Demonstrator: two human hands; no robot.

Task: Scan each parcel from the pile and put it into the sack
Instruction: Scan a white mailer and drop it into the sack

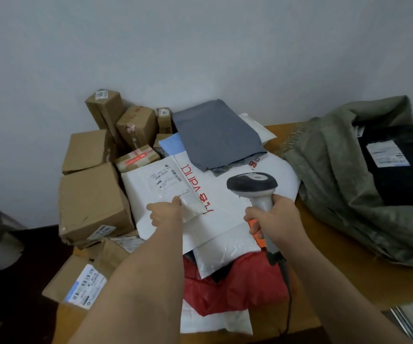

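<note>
Pale grey wall behind, wooden table [329,247] below, heaped with parcels. Cardboard boxes [93,202] stacked from 9 to 11 o'clock, one with a printed label at 7 o'clock. Grey poly mailer [215,135] at 12 o'clock, lying over a large white mailer with red lettering [227,194]. Red plastic bag [240,284] at 6 o'clock, partly under a white bubble mailer [227,249].

Left hand [165,212] at centre — thumb and fingers pinching the near edge of a white mailer with a shipping label [158,189], lifted slightly off the pile, label facing up. Right hand [272,219] just right of centre, fingers wrapped tight round the handle of a barcode scanner [252,184]; dark head pointing toward 10 o'clock, at the label, cable trailing down to 6 o'clock.

Olive-green woven sack [337,175] at 3 o'clock, lying open on the table — inside, a black parcel with a white label [386,155].
</note>
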